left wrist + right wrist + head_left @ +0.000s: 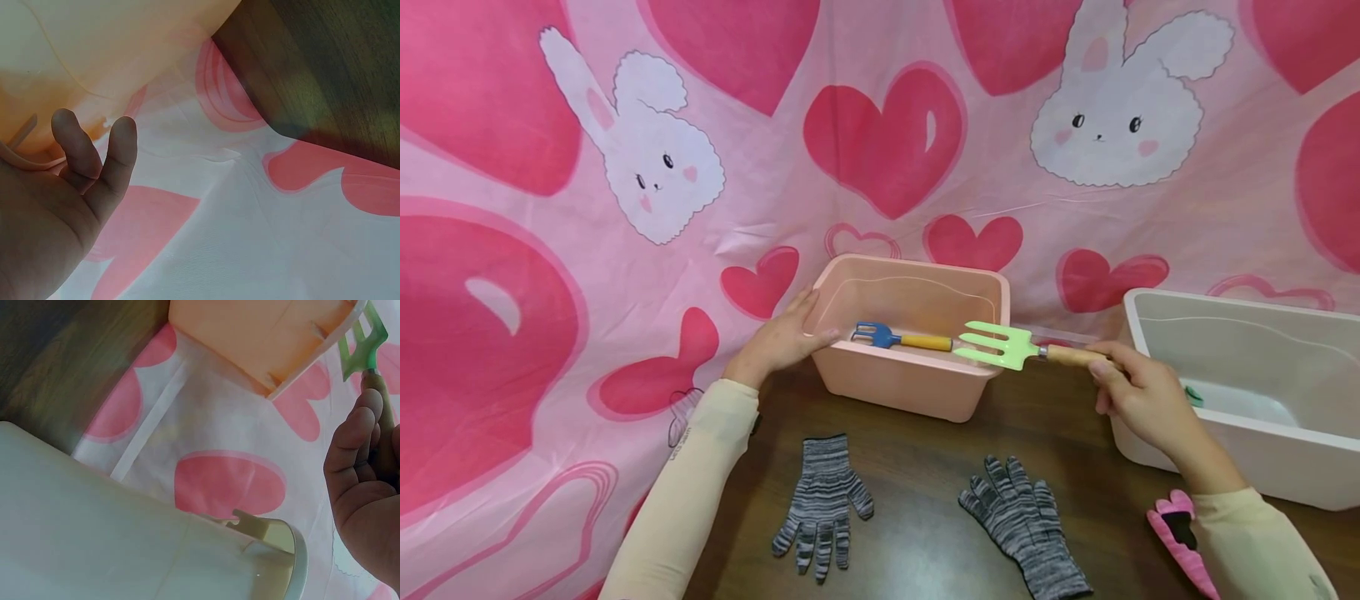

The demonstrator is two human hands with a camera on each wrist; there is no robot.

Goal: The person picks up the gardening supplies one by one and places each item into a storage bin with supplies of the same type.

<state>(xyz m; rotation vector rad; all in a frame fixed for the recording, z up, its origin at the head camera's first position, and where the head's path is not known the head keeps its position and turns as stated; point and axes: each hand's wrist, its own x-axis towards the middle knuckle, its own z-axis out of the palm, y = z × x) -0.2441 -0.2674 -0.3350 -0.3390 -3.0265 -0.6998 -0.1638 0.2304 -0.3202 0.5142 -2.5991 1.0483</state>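
Holding the green fork [1000, 344] level, tines leftward over the pink tub [917, 383], the right hand [1142, 400] pinches its handle.

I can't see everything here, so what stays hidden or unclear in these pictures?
- White bin: the head view cuts it at the right edge; the right hand hides most of a green thing inside.
- Pink item: the right sleeve partly hides it.
- Green fork: cut off in the right wrist view.
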